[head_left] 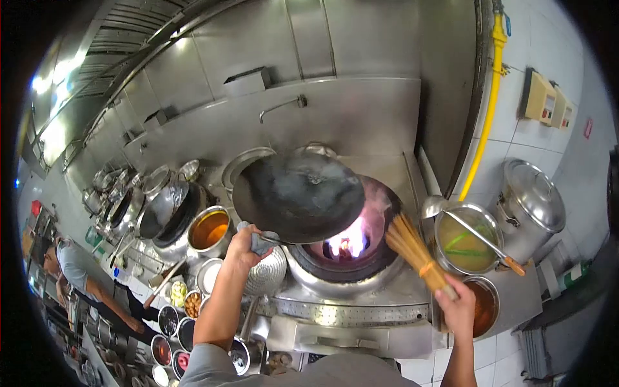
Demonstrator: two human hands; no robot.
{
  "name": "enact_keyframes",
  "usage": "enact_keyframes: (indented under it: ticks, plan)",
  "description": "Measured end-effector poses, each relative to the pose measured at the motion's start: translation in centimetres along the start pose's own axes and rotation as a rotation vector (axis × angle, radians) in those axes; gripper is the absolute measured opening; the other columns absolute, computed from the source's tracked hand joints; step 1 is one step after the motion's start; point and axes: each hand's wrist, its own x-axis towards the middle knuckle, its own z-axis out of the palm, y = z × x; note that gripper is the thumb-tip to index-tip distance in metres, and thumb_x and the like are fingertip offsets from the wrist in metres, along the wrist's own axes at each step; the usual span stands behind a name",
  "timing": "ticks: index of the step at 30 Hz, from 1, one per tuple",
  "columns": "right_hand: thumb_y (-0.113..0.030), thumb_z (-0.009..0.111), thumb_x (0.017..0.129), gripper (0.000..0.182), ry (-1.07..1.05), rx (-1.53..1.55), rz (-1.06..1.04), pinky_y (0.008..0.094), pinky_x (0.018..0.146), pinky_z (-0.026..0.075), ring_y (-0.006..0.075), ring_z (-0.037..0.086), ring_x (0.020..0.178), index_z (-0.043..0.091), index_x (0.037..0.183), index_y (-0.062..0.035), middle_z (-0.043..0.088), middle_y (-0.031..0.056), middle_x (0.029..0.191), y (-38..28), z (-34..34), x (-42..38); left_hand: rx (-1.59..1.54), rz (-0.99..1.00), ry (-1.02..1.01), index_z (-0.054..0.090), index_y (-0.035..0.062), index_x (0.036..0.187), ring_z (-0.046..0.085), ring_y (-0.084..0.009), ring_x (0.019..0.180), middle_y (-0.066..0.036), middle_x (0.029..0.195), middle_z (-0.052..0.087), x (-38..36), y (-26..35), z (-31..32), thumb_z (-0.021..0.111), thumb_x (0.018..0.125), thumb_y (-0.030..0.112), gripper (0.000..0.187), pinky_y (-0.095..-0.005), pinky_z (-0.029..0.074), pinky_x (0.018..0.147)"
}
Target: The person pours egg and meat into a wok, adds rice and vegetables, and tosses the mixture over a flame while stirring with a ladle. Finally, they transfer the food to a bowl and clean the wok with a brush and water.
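My left hand (244,248) grips the cloth-wrapped handle of a black wok (298,195), which is lifted and tilted above the burner ring (348,274). Flame (348,242) burns in the ring under the wok's right edge. My right hand (459,311) holds a bamboo wok brush (414,248) by its bound end, its splayed bristles pointing up-left toward the flame and the wok's rim.
A pot of orange liquid (208,230) and a perforated strainer (265,274) sit left of the burner. Right of it are a bowl with a ladle (465,242), a bowl of reddish sauce (485,308) and a lidded steel pot (530,206). Several seasoning bowls (175,322) stand lower left, near another person (80,277).
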Motion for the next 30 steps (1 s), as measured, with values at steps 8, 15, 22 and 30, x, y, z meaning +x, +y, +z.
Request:
enact_keyframes:
  ticks: [8,15,22,30]
  plan:
    - [-0.017,0.073,0.086,0.044,0.030,0.132,-0.140,0.0320,0.092,0.048,0.0192,0.064,0.100,0.062,0.124,0.0028,0.070,0.0141,0.108,1.2,5.9,12.3,0.297,0.387,-0.107,0.051,0.0023,0.110,0.064,-0.0244,0.085,-0.011,0.093,0.062,-7.0,-5.7,6.1,0.056,0.076,0.000,0.035,-0.0345,0.056,0.070]
    - [-0.009,0.069,0.089,0.041,-0.061,0.155,-0.271,0.0342,0.096,0.047,0.0205,0.061,0.107,0.059,0.127,0.0034,0.066,0.0144,0.119,3.2,12.7,14.5,1.037,0.931,0.022,0.033,0.0127,0.135,0.056,-0.0353,0.112,-0.025,0.121,0.046,-13.2,-11.0,10.9,0.075,0.072,0.008,0.076,-0.0480,0.048,0.089]
    - [-0.016,0.055,0.099,0.044,-0.690,0.211,-0.243,0.0253,0.058,0.048,0.0102,0.057,0.072,0.049,0.141,-0.0049,0.065,0.0043,0.109,3.2,15.1,11.7,0.643,0.565,0.106,0.034,0.0031,0.130,0.054,-0.0373,0.112,-0.027,0.120,0.047,-11.2,-14.1,4.2,0.066,0.080,0.010,0.060,-0.0460,0.046,0.092]
    - [-0.028,0.059,0.097,0.040,-0.540,-0.222,-0.446,0.0323,0.071,0.051,0.0218,0.063,0.084,0.059,0.130,-0.0051,0.067,0.0106,0.110,-1.9,16.3,17.5,0.102,0.090,0.284,0.028,-0.0041,0.135,0.056,-0.0308,0.107,-0.026,0.119,0.054,-5.8,-21.0,1.5,0.063,0.080,0.021,0.069,-0.0398,0.049,0.087]
